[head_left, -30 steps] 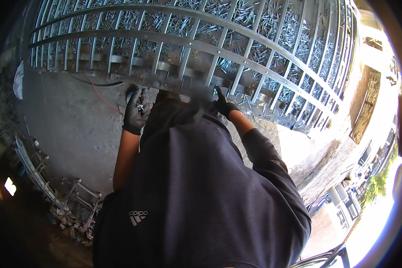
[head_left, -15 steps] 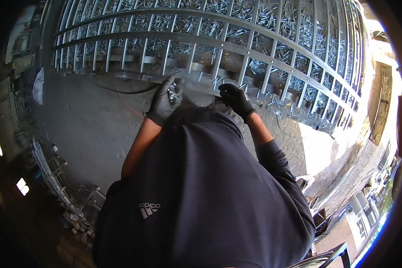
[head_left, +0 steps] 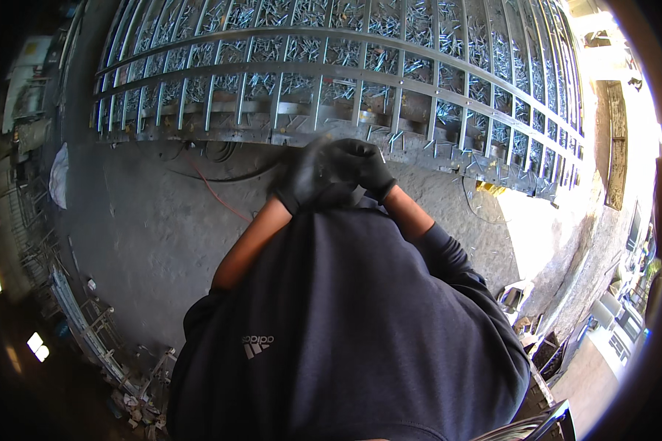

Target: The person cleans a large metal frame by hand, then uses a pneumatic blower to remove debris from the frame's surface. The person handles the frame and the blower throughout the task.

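Metal gate (head_left: 360, 66) lies flat on the concrete floor (head_left: 140, 220), filling the top of view: long rails, many upright bars, small spiky ornaments between them. More metalwork (head_left: 88, 338) lies at lower left, cable (head_left: 221, 198) loops on the floor just below the gate's near rail. Person's dark shirt (head_left: 346, 331) fills the lower middle.

Both hands wear black gloves and meet above the shirt, just in front of the gate's near rail (head_left: 419, 147). Left hand (head_left: 305, 176) is curled, fingers bent in, blurred; cannot tell what it holds, if anything. Right hand (head_left: 364, 165) is curled too and pressed against the left, fingers overlapping it; whether something small sits between them cannot be told. Looks like glove adjusting or handling a small piece, as a judgement only.

To do this well: keep both hands close to the body and steady, finish seating the grip before reaching to the rail, keep cuffs clear of the spiky ornaments, and mind the cable underfoot when leaning toward the gate.
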Motion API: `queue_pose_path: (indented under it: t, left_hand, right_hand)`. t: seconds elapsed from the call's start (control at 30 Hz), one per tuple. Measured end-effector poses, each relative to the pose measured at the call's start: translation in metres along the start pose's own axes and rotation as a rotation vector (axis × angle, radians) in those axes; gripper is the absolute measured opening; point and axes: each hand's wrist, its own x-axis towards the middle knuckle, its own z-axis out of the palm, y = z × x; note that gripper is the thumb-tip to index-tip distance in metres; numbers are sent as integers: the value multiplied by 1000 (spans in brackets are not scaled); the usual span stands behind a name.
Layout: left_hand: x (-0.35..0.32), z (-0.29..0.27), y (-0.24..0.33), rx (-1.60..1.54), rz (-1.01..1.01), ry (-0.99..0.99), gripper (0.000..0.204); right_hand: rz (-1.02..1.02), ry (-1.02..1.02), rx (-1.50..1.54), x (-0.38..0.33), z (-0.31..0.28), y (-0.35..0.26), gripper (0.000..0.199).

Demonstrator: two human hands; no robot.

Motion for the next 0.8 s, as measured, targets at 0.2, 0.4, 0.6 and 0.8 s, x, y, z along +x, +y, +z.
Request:
queue_pose_path:
  t: [0.2,0.4,0.6,0.8]
  left_hand:
    - [5,-17,12,82,87,-34,29]
    - [30,-26,19,393,212,235,27]
    - [45,-28,67,231,185,-22,24]
    - [23,-53,81,14,356,438,28]
  right_hand:
    - [51,113,213,20,-9,7,28]
    - [-131,-27,58,58,-13,-1,28]
    - [6,235,-269,151,-100,-2,28]
    - [106,230,-300,226,-210,32,21]
